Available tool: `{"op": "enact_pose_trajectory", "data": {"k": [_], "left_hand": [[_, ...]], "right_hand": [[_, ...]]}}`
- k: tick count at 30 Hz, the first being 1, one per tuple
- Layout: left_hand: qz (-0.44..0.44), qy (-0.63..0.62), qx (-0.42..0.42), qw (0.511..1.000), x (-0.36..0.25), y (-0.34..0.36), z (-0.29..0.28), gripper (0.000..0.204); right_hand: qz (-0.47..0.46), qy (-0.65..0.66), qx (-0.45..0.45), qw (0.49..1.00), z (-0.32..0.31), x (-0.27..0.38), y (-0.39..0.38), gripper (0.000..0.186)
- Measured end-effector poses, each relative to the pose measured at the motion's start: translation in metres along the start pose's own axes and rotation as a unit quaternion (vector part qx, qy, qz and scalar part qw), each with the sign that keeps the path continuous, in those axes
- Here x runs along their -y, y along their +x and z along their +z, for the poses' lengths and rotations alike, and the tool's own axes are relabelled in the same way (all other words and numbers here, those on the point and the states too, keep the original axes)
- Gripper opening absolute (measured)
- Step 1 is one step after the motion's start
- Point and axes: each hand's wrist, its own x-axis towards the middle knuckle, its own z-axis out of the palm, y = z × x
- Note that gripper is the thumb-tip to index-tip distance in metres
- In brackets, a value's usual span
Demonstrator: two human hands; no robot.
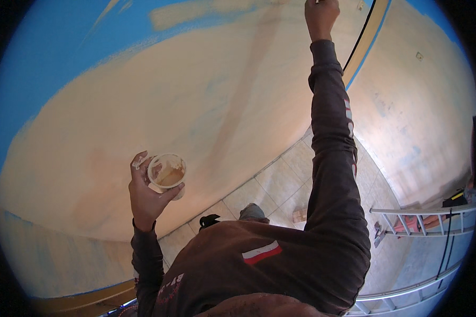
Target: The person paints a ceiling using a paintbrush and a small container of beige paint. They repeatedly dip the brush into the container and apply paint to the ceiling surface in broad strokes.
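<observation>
The left hand point(148, 199) held a round, pale cup point(165, 187) with its mouth turned up toward the head, in front of the lower left part of the wall point(206, 111). Its fingers point(138, 157) were curved and parted around the far and left sides of the cup, while the thumb point(172, 193) pressed against the near side, so the cup was gripped between them. White smears marked the fingers. Inside the cup lay a tan paint-like substance point(172, 176), with whitish patches on the inner side.

The right hand point(322, 20) was raised at the end of an outstretched arm in a dark sleeve point(329, 119), near the wall's right-hand edge. The fingers looked bent, and a bit of something pale showed by them, but the view cut them off; how tightly they closed, and on what, could not be told.

The wall was cream, with blue point(47, 63) along its upper and left edges. Tiles covered the floor point(272, 182) below, and a metal ladder point(394, 211) stood toward the floor's right side.
</observation>
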Motion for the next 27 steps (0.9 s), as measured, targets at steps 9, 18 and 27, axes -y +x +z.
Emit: {"op": "enact_pose_trajectory", "data": {"k": [9,18,27], "left_hand": [[-0.027,-0.019,0.012,0.999,-0.013,0.000,-0.013,0.105],[-0.057,-0.080,0.036,0.995,-0.013,0.023,-0.024,0.105],[-0.042,-0.116,0.094,0.988,0.069,0.027,-0.023,0.104]], "right_hand": [[-0.010,0.085,0.075,0.993,0.023,0.113,-0.023,0.026],[0.002,0.322,0.074,0.944,0.017,0.150,0.009,0.011],[-0.013,-0.025,0.121,0.992,0.023,0.026,-0.016,0.021]]}}
